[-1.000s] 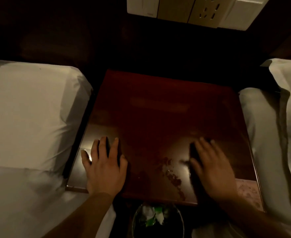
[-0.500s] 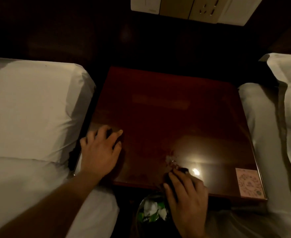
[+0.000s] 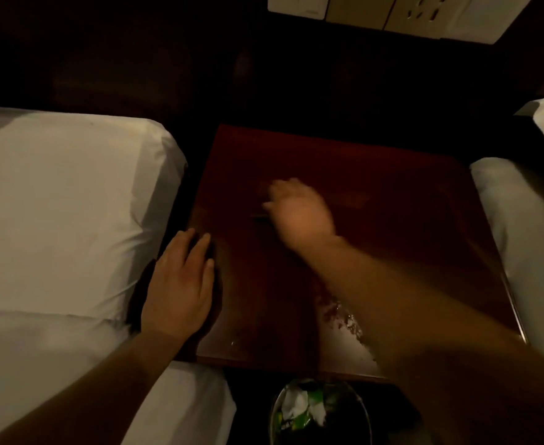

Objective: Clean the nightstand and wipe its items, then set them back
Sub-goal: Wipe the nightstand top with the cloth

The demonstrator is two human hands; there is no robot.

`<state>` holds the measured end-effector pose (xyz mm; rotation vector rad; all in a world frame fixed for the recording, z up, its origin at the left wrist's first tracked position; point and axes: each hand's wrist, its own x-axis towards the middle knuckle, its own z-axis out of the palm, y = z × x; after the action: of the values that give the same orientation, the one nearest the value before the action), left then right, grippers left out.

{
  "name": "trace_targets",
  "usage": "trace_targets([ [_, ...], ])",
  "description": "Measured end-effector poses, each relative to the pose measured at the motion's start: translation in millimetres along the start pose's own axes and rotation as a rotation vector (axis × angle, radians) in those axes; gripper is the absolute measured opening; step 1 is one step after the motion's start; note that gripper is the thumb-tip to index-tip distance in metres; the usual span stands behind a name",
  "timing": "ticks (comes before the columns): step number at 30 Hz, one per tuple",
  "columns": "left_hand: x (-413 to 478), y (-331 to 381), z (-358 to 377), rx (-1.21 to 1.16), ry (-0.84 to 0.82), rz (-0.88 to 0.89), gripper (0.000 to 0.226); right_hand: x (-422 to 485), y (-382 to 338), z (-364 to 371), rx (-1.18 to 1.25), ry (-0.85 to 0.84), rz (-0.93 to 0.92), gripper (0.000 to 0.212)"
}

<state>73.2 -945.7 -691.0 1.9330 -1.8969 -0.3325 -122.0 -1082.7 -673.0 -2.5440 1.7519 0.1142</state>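
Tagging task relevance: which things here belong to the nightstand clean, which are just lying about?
Job: nightstand, smeared patch near its front, left hand resting at its left edge, right hand blurred over the top.
Lying about: left bed, right bed, waste bin, wall sockets.

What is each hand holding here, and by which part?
The left hand lies flat on the nightstand edge, gripping nothing. The right hand is motion-blurred over the top; any hold cannot be told.

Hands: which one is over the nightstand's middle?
The right hand, blurred, stretched over the middle of the nightstand; the left hand lies flat at its left edge, beside the white bedding.
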Motion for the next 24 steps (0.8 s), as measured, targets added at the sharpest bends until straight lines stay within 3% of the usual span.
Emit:
trace_targets([
  [3, 0, 0, 0, 0.056, -0.031, 0.006, 0.055, -71, 117, -4, 0.054, 0.027, 0.213, 0.033],
  [5, -1, 0, 1, 0.071, -0.040, 0.015, 0.054, -152, 158, -3, 0.135, 0.096, 0.393, 0.035],
  [7, 0, 1, 4, 0.127, -0.052, 0.033, 0.052, -223, 143, 9, 0.204, 0.082, 0.513, 0.052],
  [9, 0, 1, 6, 0.190, -0.054, 0.056, 0.050, -263, 100, 26, 0.232, 0.060, 0.421, 0.062],
  [12, 0, 3, 5, 0.205, -0.055, 0.048, 0.051, -256, 49, 31, 0.355, 0.139, 0.297, 0.057],
  [15, 1, 4, 6, 0.197, -0.050, 0.056, 0.052, -215, 27, 26, 0.421, 0.207, 0.316, 0.054],
  [20, 1, 1, 10, 0.191, 0.008, 0.083, 0.053, -207, 45, 20, 0.400, 0.114, 0.153, 0.055],
  [22, 1, 0, 10, 0.192, 0.015, 0.073, 0.054, -213, 74, 13, 0.560, 0.151, 0.352, 0.048],
  [24, 1, 0, 11, 0.190, 0.014, 0.061, 0.053, -212, 92, 6, 0.795, 0.297, 0.630, 0.036],
])
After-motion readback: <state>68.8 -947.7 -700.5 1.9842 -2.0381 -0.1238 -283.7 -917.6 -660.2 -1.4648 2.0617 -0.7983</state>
